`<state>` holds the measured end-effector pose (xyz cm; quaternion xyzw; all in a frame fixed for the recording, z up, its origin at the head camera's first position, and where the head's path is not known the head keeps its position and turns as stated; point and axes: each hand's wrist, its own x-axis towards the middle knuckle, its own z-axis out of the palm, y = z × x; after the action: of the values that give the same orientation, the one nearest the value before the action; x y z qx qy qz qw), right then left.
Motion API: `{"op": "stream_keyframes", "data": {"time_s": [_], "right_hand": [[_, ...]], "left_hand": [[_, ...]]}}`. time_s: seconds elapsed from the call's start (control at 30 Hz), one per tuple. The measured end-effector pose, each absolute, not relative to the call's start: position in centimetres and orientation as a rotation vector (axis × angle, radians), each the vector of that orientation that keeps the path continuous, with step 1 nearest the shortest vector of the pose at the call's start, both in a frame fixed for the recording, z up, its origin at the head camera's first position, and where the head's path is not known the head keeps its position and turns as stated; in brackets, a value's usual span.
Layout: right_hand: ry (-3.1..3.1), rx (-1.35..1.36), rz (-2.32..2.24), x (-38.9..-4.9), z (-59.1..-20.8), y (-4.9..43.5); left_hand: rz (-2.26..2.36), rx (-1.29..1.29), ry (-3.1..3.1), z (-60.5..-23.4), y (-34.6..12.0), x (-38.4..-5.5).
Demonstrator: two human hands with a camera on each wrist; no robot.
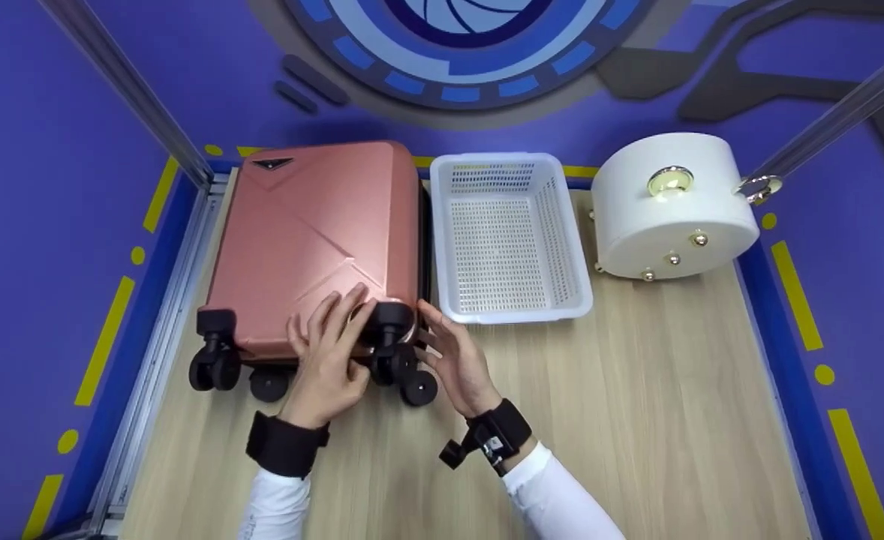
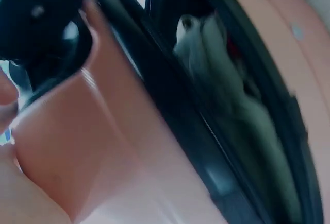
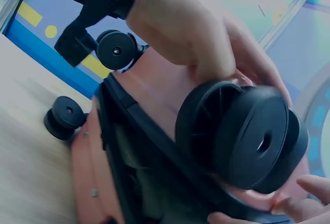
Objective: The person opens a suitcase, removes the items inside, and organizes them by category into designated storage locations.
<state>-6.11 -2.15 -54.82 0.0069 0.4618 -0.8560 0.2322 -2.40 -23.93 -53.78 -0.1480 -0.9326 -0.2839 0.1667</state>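
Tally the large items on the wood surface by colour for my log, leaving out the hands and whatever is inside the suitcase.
Pink: 1 (hard-shell suitcase)
White: 2 (perforated plastic basket, round container with metallic handles)
Total: 3

Pale wood-grain surface (image 1: 637, 405) beneath pink suitcase (image 1: 311, 232), white basket (image 1: 513, 317) (perforated) and white round case (image 1: 671, 217)

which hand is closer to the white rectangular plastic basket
Right. The right hand is close to the near left corner of the basket; the left hand is farther left, on the pink hard-shell suitcase.
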Motion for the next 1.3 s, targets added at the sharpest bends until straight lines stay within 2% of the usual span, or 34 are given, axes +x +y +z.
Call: {"op": "stream_keyframes", "data": {"time_s": [0.43,0.63,0.77,0.93,1.17,1.3], "right_hand": [[1.209,-0.209,-2.477,-5.8,-51.9,-3.1],[1.331,-0.420,-2.493,-5.6,-52.2,-3.9],[1.850,-0.678,-2.336,-6.4,-54.8,-4.2],[2.477,-0.951,-1.777,-7.0,-59.6,-3.3],[2.724,-1.263,-1.107,-7.0,-64.1,-2.0],[2.777,-1.358,-1.051,-7.1,-65.5,-2.1]], "left_hand": [[-0.500,-0.147,-2.374,-55.6,-27.0,-1.7],[-0.455,0.038,-2.172,-55.7,-27.2,-2.4],[-0.465,0.073,-2.110,-55.4,-27.5,-2.4],[-0.483,0.092,-2.067,-54.9,-28.6,-2.0],[-0.712,0.090,-1.939,-52.3,-32.2,-1.5],[-1.004,0.156,-1.899,-50.8,-34.9,-1.4]]}}
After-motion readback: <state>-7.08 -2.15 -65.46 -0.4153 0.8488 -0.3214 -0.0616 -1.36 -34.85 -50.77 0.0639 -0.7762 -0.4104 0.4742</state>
